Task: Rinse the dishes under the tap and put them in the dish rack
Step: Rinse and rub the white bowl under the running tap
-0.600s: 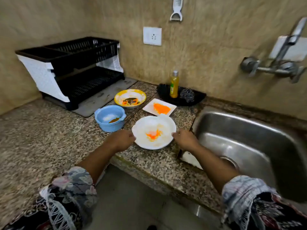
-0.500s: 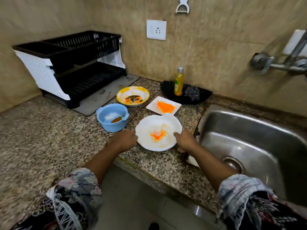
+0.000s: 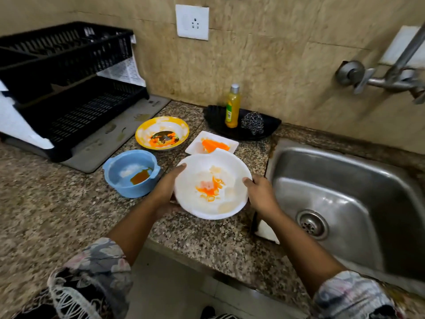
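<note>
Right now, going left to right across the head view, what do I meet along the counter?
Dish rack → blue bowl → left hand → white plate → right hand → sink.

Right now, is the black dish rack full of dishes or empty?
Empty, as far as shows: both tiers of the dish rack hold no dishes. The white plate is dirty, gripped by both hands.

The person's two forearms are bare from the elbows down. The left sleeve is pushed up; it is dark cloth printed with pale grey and pinkish flowers, and white fringed threads hang at its lower edge. The right sleeve carries the same floral print, paler at the bunched cuff, darker farther back.
</note>
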